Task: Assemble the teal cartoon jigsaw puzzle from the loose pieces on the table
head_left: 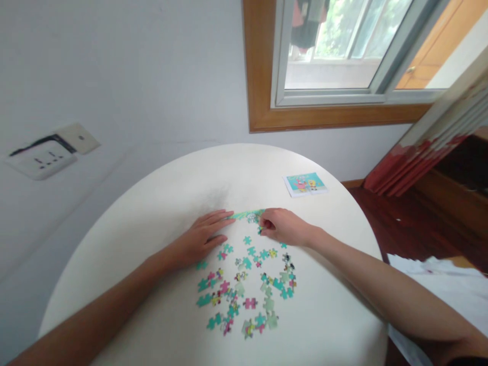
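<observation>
A joined strip of green puzzle pieces [246,215] lies on the round white table [160,203]. My left hand [204,235] rests flat on the table, fingers stretched out, fingertips touching the strip's left end. My right hand [284,226] is curled at the strip's right end, its fingers pinched on a small puzzle piece [260,230]. Several loose teal, pink and yellow puzzle pieces [247,287] lie scattered just in front of both hands.
A small cartoon picture card [305,184] lies at the table's far right. A wall with a socket [41,160] is at left, a wood-framed window [335,61] behind. White cloth [438,284] and dark red floor [404,223] lie to the right.
</observation>
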{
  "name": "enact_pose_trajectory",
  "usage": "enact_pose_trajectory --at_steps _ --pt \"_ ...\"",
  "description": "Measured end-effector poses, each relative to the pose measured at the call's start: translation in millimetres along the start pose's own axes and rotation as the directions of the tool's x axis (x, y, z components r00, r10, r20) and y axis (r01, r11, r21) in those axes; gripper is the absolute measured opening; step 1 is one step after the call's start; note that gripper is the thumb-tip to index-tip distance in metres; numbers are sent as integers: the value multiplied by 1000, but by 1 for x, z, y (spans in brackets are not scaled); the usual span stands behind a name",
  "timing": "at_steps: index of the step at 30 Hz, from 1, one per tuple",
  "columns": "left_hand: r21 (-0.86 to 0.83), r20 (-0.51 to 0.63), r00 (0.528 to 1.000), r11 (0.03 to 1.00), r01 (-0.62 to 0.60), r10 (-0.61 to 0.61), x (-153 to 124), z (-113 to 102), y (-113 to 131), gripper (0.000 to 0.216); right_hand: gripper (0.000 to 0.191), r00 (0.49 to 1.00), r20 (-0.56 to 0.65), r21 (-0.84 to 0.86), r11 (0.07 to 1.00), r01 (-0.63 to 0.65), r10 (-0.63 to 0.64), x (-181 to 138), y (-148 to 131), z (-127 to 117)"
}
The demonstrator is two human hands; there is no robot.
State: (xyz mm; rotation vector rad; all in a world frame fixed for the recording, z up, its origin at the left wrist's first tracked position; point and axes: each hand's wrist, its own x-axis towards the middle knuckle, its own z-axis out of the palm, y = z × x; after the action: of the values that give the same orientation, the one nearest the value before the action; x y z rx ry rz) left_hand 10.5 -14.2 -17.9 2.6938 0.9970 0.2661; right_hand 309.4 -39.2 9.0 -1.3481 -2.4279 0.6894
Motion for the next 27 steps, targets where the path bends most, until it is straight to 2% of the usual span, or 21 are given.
enact_pose_trajectory --at_steps 12,19,27 --pt "-28 37 999 1000 7 -6 0 -3 6 48 6 998 53 5 999 44 -44 -6 0 -5" --pt "-30 42 999 1000 -1 3 1 -4 7 49 10 996 92 -55 998 4 1 -13 2 -13" --pt "-34 20 1000 999 -23 23 1 -4 7 50 9 964 218 73 987 141 -153 -17 3 -18"
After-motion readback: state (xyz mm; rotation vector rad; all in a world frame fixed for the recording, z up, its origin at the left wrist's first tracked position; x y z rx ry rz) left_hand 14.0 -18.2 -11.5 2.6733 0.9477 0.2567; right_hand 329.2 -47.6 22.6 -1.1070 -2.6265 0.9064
